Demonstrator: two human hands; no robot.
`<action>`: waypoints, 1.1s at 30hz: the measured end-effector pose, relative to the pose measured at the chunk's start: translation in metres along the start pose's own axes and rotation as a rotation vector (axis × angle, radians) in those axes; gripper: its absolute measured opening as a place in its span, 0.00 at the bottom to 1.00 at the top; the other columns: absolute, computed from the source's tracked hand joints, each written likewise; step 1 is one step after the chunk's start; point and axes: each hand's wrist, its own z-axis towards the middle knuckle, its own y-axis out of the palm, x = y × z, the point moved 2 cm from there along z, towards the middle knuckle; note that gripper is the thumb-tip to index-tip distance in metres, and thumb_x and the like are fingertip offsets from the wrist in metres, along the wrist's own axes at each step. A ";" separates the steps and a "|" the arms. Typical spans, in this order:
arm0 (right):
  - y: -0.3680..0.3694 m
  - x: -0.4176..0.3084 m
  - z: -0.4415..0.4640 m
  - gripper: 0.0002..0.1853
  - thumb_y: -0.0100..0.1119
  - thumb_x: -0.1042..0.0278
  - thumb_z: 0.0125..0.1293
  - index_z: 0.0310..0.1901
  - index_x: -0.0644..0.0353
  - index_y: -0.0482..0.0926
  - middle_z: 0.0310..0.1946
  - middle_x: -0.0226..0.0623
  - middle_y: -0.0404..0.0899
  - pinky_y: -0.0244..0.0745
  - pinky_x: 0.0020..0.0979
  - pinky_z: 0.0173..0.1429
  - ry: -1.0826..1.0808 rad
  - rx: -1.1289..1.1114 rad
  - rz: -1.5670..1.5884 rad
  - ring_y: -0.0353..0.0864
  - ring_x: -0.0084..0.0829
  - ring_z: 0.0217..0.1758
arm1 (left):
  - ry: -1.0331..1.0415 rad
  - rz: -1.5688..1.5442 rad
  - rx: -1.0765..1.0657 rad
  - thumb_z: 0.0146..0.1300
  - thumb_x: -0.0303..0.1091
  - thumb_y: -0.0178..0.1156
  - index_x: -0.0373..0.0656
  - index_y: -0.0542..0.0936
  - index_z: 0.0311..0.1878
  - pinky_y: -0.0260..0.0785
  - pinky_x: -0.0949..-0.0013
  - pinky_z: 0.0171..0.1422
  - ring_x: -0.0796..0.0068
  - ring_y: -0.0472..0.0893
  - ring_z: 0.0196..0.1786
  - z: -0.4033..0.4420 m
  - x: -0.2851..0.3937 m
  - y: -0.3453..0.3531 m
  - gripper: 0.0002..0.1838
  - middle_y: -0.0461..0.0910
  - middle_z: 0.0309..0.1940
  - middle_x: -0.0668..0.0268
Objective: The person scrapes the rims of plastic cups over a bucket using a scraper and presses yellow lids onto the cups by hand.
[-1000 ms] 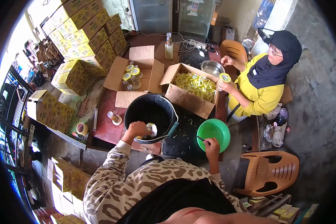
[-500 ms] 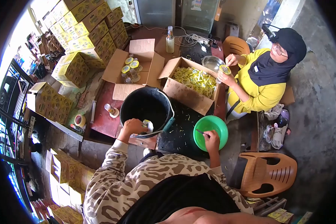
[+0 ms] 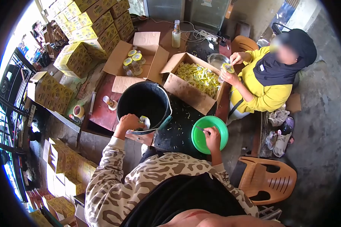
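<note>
At the near rim of a black bucket (image 3: 161,99), my left hand (image 3: 129,123) is closed around a clear jar (image 3: 145,122) with a pale lid or label, partly hidden by the fingers. My right hand (image 3: 213,138) hovers over a green basin (image 3: 224,138), fingers wrapped about a thin dark handle (image 3: 205,131); its far end I cannot make out. A small clear jar (image 3: 110,103) lies tilted on the red tabletop, left of the bucket.
Behind the bucket, an open carton (image 3: 155,60) holds several yellow-lidded jars (image 3: 132,60). Beside it stands a carton of yellow strips (image 3: 197,77). A co-worker (image 3: 271,75) in yellow handles a jar at the right. An orange chair (image 3: 267,178) and stacked boxes (image 3: 91,26) flank the table.
The whole view has shifted slightly. My left hand stays at the bucket rim with the jar, and my right hand remains over the basin, with its fingers a little higher.
</note>
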 end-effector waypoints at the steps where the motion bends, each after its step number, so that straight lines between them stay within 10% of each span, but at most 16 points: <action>1: 0.001 0.001 0.002 0.05 0.70 0.75 0.58 0.36 0.60 0.83 0.34 0.40 0.79 0.74 0.43 0.47 -0.019 0.002 0.001 0.80 0.45 0.42 | 0.017 -0.093 0.071 0.51 0.66 0.69 0.44 0.89 0.39 0.78 0.52 0.51 0.52 0.87 0.45 0.000 -0.002 -0.003 0.31 0.88 0.37 0.52; 4: -0.001 0.006 0.003 0.05 0.70 0.75 0.58 0.36 0.61 0.83 0.34 0.40 0.80 0.75 0.43 0.47 -0.008 -0.009 0.009 0.80 0.44 0.42 | -0.085 -0.285 0.426 0.53 0.62 0.69 0.45 0.89 0.40 0.79 0.55 0.47 0.58 0.89 0.39 -0.011 0.004 -0.021 0.27 0.87 0.29 0.56; 6: -0.002 0.007 0.004 0.06 0.70 0.75 0.58 0.36 0.61 0.83 0.34 0.40 0.80 0.75 0.42 0.47 -0.006 -0.021 0.012 0.80 0.44 0.42 | -0.066 -0.089 0.087 0.53 0.62 0.69 0.46 0.89 0.40 0.79 0.53 0.47 0.55 0.88 0.39 -0.007 0.002 -0.003 0.27 0.88 0.32 0.57; 12: 0.000 0.009 0.008 0.06 0.70 0.75 0.58 0.36 0.61 0.83 0.34 0.40 0.80 0.74 0.42 0.47 0.003 -0.038 0.019 0.80 0.44 0.42 | -0.142 -0.294 0.338 0.51 0.66 0.69 0.46 0.89 0.44 0.78 0.53 0.53 0.52 0.87 0.45 -0.020 0.010 -0.021 0.31 0.88 0.38 0.52; 14: -0.002 0.011 0.008 0.06 0.70 0.75 0.58 0.36 0.61 0.83 0.34 0.40 0.80 0.74 0.42 0.47 0.009 -0.041 0.021 0.80 0.45 0.42 | -0.081 -0.059 0.020 0.54 0.62 0.70 0.45 0.88 0.44 0.78 0.52 0.51 0.52 0.87 0.45 -0.018 0.010 -0.010 0.28 0.87 0.38 0.52; 19: -0.003 0.008 0.010 0.05 0.70 0.75 0.59 0.36 0.61 0.83 0.35 0.40 0.80 0.74 0.42 0.47 -0.015 -0.020 0.025 0.80 0.44 0.42 | -0.066 -0.331 0.449 0.49 0.66 0.70 0.45 0.88 0.40 0.77 0.52 0.48 0.51 0.87 0.42 -0.026 0.016 -0.025 0.31 0.87 0.35 0.53; 23: -0.005 0.008 0.011 0.05 0.70 0.75 0.59 0.36 0.61 0.83 0.35 0.41 0.80 0.74 0.43 0.47 -0.011 -0.034 0.061 0.80 0.44 0.42 | -0.096 -0.205 0.214 0.50 0.64 0.70 0.50 0.89 0.47 0.77 0.53 0.54 0.52 0.86 0.47 -0.022 0.009 -0.003 0.30 0.88 0.39 0.53; 33: -0.013 -0.035 0.021 0.05 0.68 0.76 0.64 0.39 0.66 0.82 0.34 0.41 0.81 0.75 0.36 0.40 -0.002 0.009 0.357 0.82 0.39 0.36 | 0.394 -0.768 0.642 0.51 0.33 0.78 0.33 0.76 0.57 0.77 0.61 0.56 0.55 0.84 0.50 -0.046 0.043 -0.034 0.31 0.81 0.48 0.52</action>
